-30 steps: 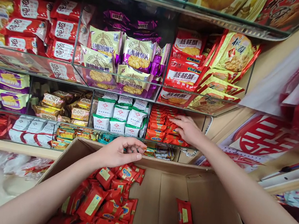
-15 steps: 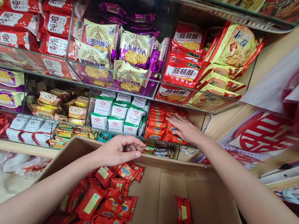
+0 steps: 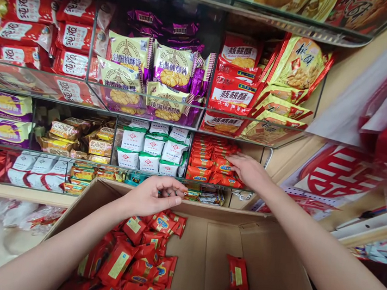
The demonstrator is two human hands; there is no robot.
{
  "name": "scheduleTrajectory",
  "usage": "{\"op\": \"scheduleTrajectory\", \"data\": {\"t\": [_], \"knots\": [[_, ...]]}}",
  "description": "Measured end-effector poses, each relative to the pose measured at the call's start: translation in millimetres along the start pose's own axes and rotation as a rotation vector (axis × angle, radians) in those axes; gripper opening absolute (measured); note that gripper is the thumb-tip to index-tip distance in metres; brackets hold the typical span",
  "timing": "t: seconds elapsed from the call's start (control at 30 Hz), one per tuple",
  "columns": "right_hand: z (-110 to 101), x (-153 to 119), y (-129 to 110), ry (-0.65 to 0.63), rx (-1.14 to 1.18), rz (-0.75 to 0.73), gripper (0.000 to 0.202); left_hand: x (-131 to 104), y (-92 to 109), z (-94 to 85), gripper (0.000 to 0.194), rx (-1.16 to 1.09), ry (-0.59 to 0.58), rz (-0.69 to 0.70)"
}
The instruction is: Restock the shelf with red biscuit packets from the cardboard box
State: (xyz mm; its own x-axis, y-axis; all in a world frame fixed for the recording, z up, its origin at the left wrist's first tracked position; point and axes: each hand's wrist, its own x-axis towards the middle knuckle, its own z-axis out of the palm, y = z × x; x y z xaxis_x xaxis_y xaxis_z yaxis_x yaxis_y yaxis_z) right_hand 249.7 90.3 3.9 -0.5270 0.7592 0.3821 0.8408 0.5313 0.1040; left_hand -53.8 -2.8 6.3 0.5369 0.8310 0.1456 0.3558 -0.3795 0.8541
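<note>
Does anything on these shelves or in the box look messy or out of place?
Nothing looks damaged or spilled. The red packets in the cardboard box lie in a loose jumble, while the ones under the right hand sit in neat rows. The left hand grips the box rim.

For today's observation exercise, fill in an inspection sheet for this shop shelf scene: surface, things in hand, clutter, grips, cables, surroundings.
Surface: glass shelves split into compartments by dividers.
Things in hand: stacked red-orange packets in the right middle compartment; matching red packets heaped in an open cardboard box below.
Clutter: clear plastic wrap left of the box.
Grips: right hand lies flat on the shelved packets; left hand, fingers curled, hovers at the box's far rim, and whether it holds anything cannot be told.
Cables: nothing seen.
Surroundings: white-green packets, purple-yellow biscuit bags, red paper decoration at right.
</note>
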Motion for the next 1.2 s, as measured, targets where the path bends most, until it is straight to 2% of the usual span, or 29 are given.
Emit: {"op": "scheduleTrajectory", "data": {"t": [0.1, 0.23, 0.47, 0.6, 0.77, 0.87, 1.2], "knots": [[1, 1, -1, 0.013, -0.011, 0.015, 0.032, -1, 1, -0.1, 0.03, 0.005, 0.001, 0.0], [-9, -1, -11, 0.018, -0.028, 0.039, 0.032, -2, 2, -0.5, 0.029, 0.019, 0.009, -0.011], [-19, 4, -29, 0.034, -0.026, 0.165, 0.024, -1, 0, -0.4, 0.032, -0.001, 0.002, -0.012], [-22, 9, -26, 0.008, 0.017, 0.227, 0.018, -1, 1, 0.1, 0.031, 0.002, 0.003, -0.008], [-35, 10, -13, 0.019, 0.055, 0.309, 0.019, -1, 2, 0.3, 0.03, 0.002, 0.004, -0.001], [-40, 8, -9, 0.001, 0.055, 0.295, 0.019, -1, 2, 0.3, 0.028, 0.007, 0.011, 0.001], [-32, 17, -17, -0.052, 0.068, 0.199, 0.018, -1, 2, 0.3, 0.029, 0.017, 0.012, -0.01]]}}
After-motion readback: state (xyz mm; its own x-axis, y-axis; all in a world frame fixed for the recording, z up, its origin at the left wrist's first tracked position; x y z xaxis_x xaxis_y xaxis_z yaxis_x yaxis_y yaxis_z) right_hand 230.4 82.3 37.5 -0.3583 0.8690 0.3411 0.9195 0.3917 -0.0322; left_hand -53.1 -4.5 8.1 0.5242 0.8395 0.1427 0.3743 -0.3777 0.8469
